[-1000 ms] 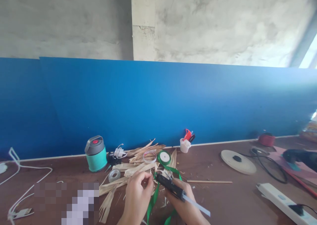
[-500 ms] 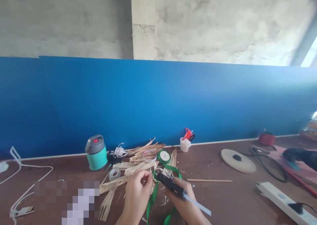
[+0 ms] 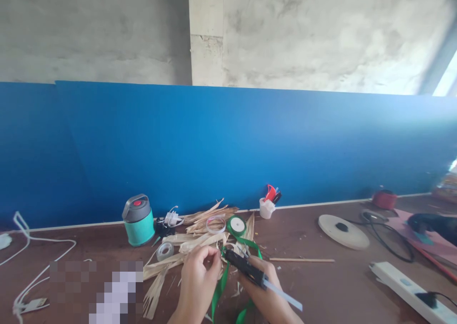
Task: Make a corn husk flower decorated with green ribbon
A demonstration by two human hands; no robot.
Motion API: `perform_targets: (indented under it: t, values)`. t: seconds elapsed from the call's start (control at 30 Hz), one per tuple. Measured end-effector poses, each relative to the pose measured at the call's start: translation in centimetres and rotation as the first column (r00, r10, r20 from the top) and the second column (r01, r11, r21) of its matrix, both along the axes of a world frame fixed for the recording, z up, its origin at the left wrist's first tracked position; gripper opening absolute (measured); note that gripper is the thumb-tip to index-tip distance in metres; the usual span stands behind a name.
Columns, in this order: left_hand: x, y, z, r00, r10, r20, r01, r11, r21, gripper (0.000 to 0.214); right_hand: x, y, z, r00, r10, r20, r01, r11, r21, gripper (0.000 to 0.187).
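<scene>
My right hand (image 3: 264, 279) is wrapped round a black hot glue gun (image 3: 246, 268), whose pale glue stick (image 3: 285, 297) sticks out at the back. The gun's nozzle meets the green ribbon (image 3: 220, 286) right beside the fingertips of my left hand (image 3: 200, 276). Thumb and forefinger of that left hand are pinched together at the ribbon's upper end, which they partly hide. From there the ribbon hangs down between my wrists. Beyond the hands lies the green ribbon spool (image 3: 236, 224), among dried husk strips (image 3: 194, 243).
Tape rolls (image 3: 164, 251) and a teal flask (image 3: 139, 226) are on the left. A white cup (image 3: 266, 209) holds pens and a red tool. To the right are a thin stick (image 3: 302, 260), a round lid (image 3: 343, 231) and a power strip (image 3: 410, 286). A blue partition (image 3: 228, 143) stands behind.
Almost nothing differs. The glue gun and my right hand have shifted very slightly to the left; my left hand keeps its pinch at the ribbon.
</scene>
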State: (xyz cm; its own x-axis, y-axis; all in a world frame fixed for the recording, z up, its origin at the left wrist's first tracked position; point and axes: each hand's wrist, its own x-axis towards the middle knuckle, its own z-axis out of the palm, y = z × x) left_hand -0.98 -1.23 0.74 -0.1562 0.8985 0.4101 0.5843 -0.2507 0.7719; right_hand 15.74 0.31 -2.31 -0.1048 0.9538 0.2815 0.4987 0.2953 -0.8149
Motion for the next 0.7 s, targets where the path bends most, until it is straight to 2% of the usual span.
perform_targets:
  t: [0.33,0.7]
  values:
    - [-0.02,-0.13,0.16,0.999,0.018,-0.038,-0.017,1.000,0.016,0.024,0.08,-0.01,-0.20,1.000,-0.003,-0.025,0.004,1.000,0.025,0.019]
    - [0.08,-0.25,0.24,1.000,0.012,0.018,-0.013,1.000,0.012,0.024,0.20,0.24,-0.62,1.000,-0.022,-0.016,0.022,0.999,0.040,0.017]
